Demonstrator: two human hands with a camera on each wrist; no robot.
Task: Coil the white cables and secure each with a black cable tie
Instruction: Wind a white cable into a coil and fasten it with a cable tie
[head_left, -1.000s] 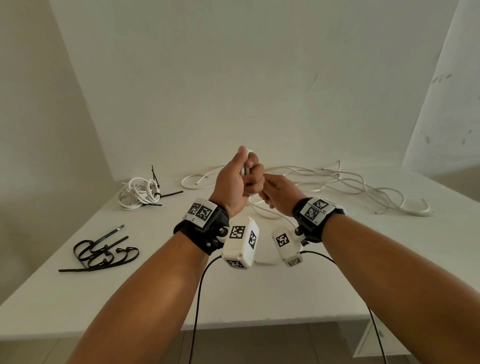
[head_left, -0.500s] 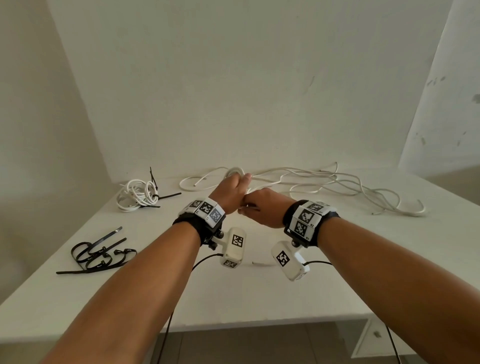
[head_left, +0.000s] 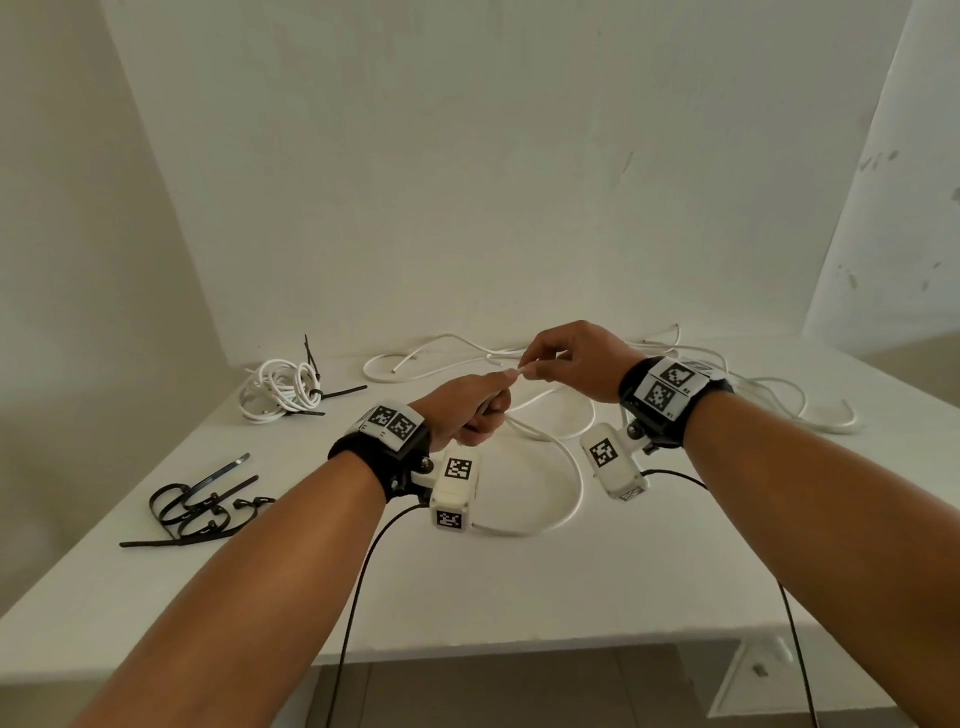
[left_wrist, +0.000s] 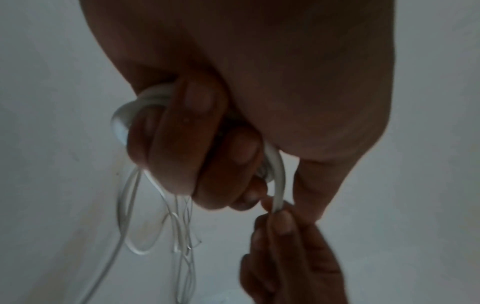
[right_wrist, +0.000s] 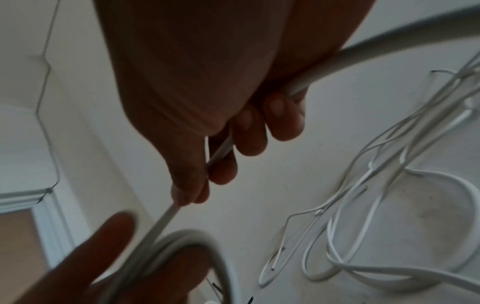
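White cable (head_left: 558, 457) mid-desk: loops gripped in left hand (head_left: 467, 410), free run pinched by right hand (head_left: 569, 364). Risk: slack grip, loops springing apart; snagging on loose cables (head_left: 769, 395) behind.

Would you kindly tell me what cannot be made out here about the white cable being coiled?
- Loop count in the left hand: left wrist view, curled fingers cover the white cable.
- Cable's free end: head view, hidden among loose white cables.
- Finished tied white coil: head view, tie closure too small.
- Right hand: right wrist view, blurred.
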